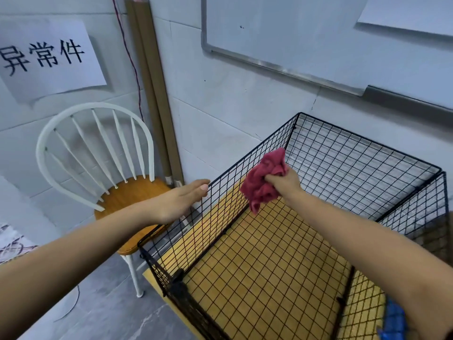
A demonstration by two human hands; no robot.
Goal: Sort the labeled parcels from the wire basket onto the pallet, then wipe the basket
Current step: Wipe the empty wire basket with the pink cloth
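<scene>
A black wire basket [362, 153] stands on a yellow board against the wall, and no parcels show inside it. My right hand [284, 184] grips a crumpled dark-red cloth [263, 181] and holds it against the inner side of the basket's left wall, near the top edge. My left hand [182, 198] reaches from the left, fingers fairly straight, thumb tip touching the top rim of that same left wall from outside. The pallet is not in view.
A white spindle-back chair [98, 153] with a wooden seat stands just left of the basket. Brown tubes [152, 89] lean in the wall corner. A whiteboard [294, 40] hangs above the basket. Something blue [392, 320] sits at the bottom right edge.
</scene>
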